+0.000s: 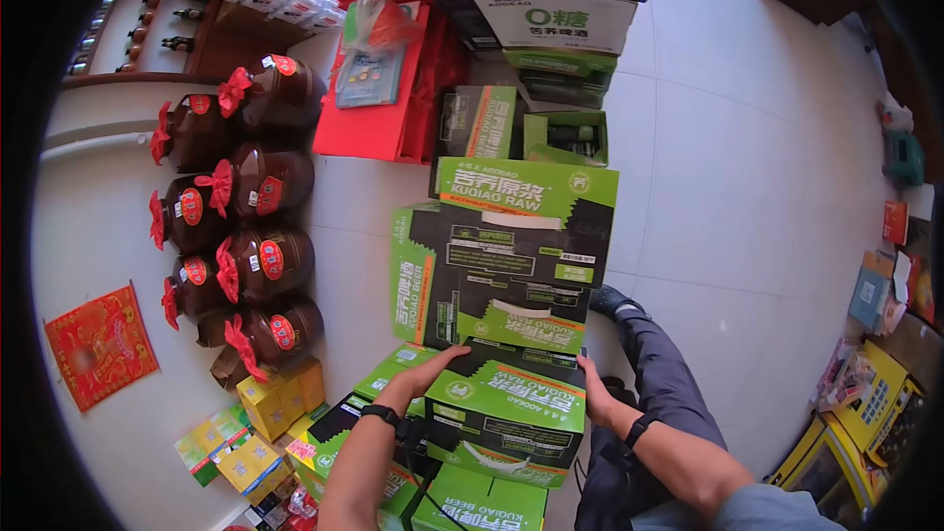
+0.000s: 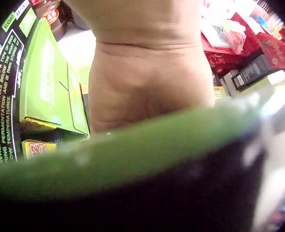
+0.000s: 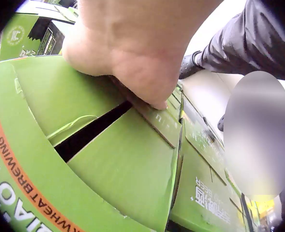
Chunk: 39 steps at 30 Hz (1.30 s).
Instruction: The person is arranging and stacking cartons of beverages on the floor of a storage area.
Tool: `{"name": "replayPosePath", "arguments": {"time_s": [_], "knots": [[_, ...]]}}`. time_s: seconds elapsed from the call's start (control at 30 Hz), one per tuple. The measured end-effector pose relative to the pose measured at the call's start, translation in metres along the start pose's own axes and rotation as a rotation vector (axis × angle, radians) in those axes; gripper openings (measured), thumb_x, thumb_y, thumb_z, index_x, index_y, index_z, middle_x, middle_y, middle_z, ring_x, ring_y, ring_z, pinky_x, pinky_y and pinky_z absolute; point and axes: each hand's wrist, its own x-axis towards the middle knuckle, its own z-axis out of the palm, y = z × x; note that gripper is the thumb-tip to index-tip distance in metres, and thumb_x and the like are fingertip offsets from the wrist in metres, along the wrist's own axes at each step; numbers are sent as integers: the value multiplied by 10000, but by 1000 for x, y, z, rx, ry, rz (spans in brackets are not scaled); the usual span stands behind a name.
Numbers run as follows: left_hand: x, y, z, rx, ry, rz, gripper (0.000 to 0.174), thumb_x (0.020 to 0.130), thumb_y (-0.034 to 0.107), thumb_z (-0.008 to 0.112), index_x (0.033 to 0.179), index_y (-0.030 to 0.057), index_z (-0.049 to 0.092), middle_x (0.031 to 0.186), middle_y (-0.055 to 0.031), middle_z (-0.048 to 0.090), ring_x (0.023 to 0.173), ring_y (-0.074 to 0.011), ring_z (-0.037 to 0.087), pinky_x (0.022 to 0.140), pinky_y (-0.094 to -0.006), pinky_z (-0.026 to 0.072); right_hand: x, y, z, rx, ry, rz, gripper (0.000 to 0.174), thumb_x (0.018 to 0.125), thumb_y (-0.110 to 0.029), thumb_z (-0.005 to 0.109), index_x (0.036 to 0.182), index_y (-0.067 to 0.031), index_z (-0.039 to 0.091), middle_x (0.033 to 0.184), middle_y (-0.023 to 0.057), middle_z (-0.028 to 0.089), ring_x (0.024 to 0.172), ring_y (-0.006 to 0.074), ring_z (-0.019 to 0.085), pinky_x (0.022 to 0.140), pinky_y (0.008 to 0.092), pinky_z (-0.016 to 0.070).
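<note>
A green-and-black beer carton point(image 1: 506, 398) is between my two hands at the lower middle of the head view. My left hand point(image 1: 442, 365) lies along its left side near the far corner. At the right side my right hand point(image 1: 599, 392) touches the carton, its thumb near the far corner. In the right wrist view, the right hand's heel point(image 3: 145, 72) sits over green carton flaps point(image 3: 128, 166) with a dark gap between them. A blurred green edge point(image 2: 132, 150) hides the left fingers in the left wrist view. I cannot tell how either hand's fingers curl.
More beer cartons point(image 1: 521, 246) are stacked ahead, with others point(image 1: 477, 501) below. A small open carton point(image 1: 565, 138) holds dark bottles. Brown jars point(image 1: 270, 265) with red bows line the left. A red box point(image 1: 364, 128) stands ahead; a leg point(image 1: 678, 374) is at right.
</note>
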Motion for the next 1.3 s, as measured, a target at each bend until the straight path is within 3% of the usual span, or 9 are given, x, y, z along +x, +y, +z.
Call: {"name": "replayPosePath", "arguments": {"time_s": [0.13,0.27,0.4,0.67,0.83,0.97,1.2,1.23,1.3], "knots": [[-4,-10,-4,-94,55,-5,752,1003,647,703,1475,62,685,1385,-42,757,1157,-186,732,994,-347,581,-20,-18,30,-142,24,-89,1040,1092,-683,490,1823,-176,-47,1861,74,216,1697,268,213,1369,418,128],[13,-37,-27,-146,130,-32,896,1005,692,702,1629,66,550,1587,-97,641,1320,-212,681,1103,-374,544,-2,-1,30,-163,126,-90,972,1127,-642,472,1821,-263,-92,1841,42,254,1640,252,320,1353,406,195],[-13,-22,-24,-90,-61,149,855,1108,692,546,1755,153,400,1732,-114,494,1486,-244,560,1270,-395,412,5,-1,27,-301,137,-140,1077,1114,-682,467,1782,-201,-229,1894,56,61,1706,251,163,1376,446,118],[-137,-27,-39,65,213,430,773,1193,594,392,1783,106,289,1739,-212,471,1551,-341,531,1301,-457,378,-50,-82,23,-421,-86,1,1083,1079,-768,415,1810,-66,33,1903,117,11,1746,315,69,1396,448,76],[-224,-63,5,37,396,590,692,1200,496,463,1727,52,406,1652,-228,567,1483,-322,599,1266,-436,422,-40,-149,-18,-409,142,-108,864,1122,-607,462,1772,-66,280,1807,203,359,1669,326,363,1357,474,293],[-257,-132,38,52,497,633,681,1191,452,522,1704,12,432,1643,-218,576,1488,-305,594,1262,-430,427,-60,-203,-23,-467,193,-281,601,1157,-392,454,1610,-4,526,1466,163,732,1285,260,722,1142,427,540],[-320,-207,149,-45,846,870,532,1180,395,575,1507,-16,658,1450,-208,721,1324,-308,681,1154,-422,505,-78,-237,-60,-577,264,-326,434,1136,-288,478,1400,9,650,1183,125,809,923,202,773,809,347,620],[-324,-218,152,-125,705,712,637,1193,430,519,1698,45,466,1714,-193,515,1628,-281,426,1338,-398,302,-86,-241,-64,-582,278,-326,430,1133,-277,470,1397,12,649,1179,127,809,920,205,773,806,350,620],[-315,-239,174,-61,803,735,615,1188,425,537,1662,35,516,1675,-197,558,1595,-286,469,1321,-405,336,-101,-244,-73,-594,299,-313,432,1124,-249,451,1407,19,638,1199,138,810,935,225,780,821,360,630]]}}
